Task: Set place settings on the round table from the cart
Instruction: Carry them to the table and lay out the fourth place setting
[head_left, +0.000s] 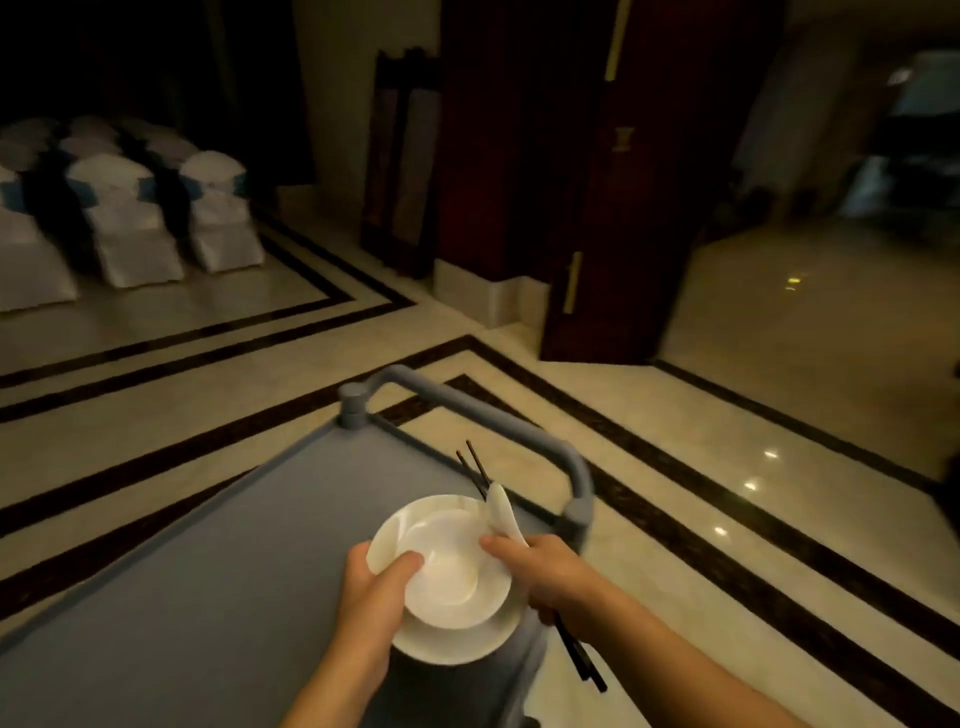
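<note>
Over the cart, left hand: I see fingers curled round the stacked plates.
Right hand: pinching spoon and chopsticks.

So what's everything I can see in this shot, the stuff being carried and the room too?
plates: at least two, white, stacked, held over the cart's near right corner
spoon: one, white, at the stack's right edge, in the right hand
chopsticks: one pair, dark, in the right hand, ends sticking out both ways
cart: one, grey, flat top with curved handle, below the hands
chairs: several, white covers, far left in rows
door: dark red, open, upper middle
floor: cream tile with dark stripes
left hand: holds the plates
right hand: holds spoon and chopsticks
</note>
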